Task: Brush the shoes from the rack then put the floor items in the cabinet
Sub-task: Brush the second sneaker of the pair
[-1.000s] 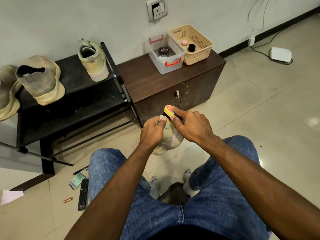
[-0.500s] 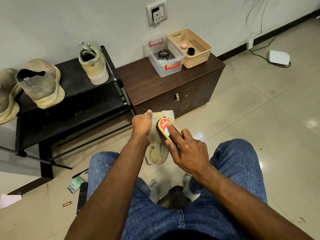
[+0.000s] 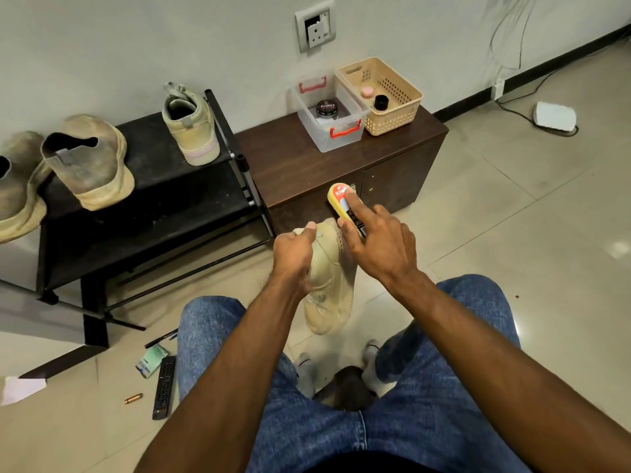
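Head view. The left hand (image 3: 295,254) grips a beige sneaker (image 3: 329,285) at its heel end, fingers curled around the upper and the thumb lying along the top edge. The sneaker hangs toe-down above the floor, between the person's knees and in front of the cabinet (image 3: 341,172).

The right hand (image 3: 379,244) holds a yellow shoe brush (image 3: 343,203) against the upper side of the sneaker. The index finger lies straight along the back of the brush; the thumb presses the near edge. The remaining fingers are curled around the far side; their grip cannot be told exactly.

The black shoe rack (image 3: 146,199) stands to the left of the cabinet, touching it. On its top shelf a matching beige sneaker (image 3: 191,128) stands upright, heel toward the camera. Further left, two worn tan shoes (image 3: 88,162) rest on the same shelf.

On the cabinet top, a clear plastic box (image 3: 329,114) with red handles contains a polish tin (image 3: 326,107). A beige basket (image 3: 382,95) stands just beside it.

On the floor, left of the person's left knee, lie a remote control (image 3: 164,387), a green packet (image 3: 152,361), a black pen (image 3: 160,337) and a small copper cylinder (image 3: 133,398).
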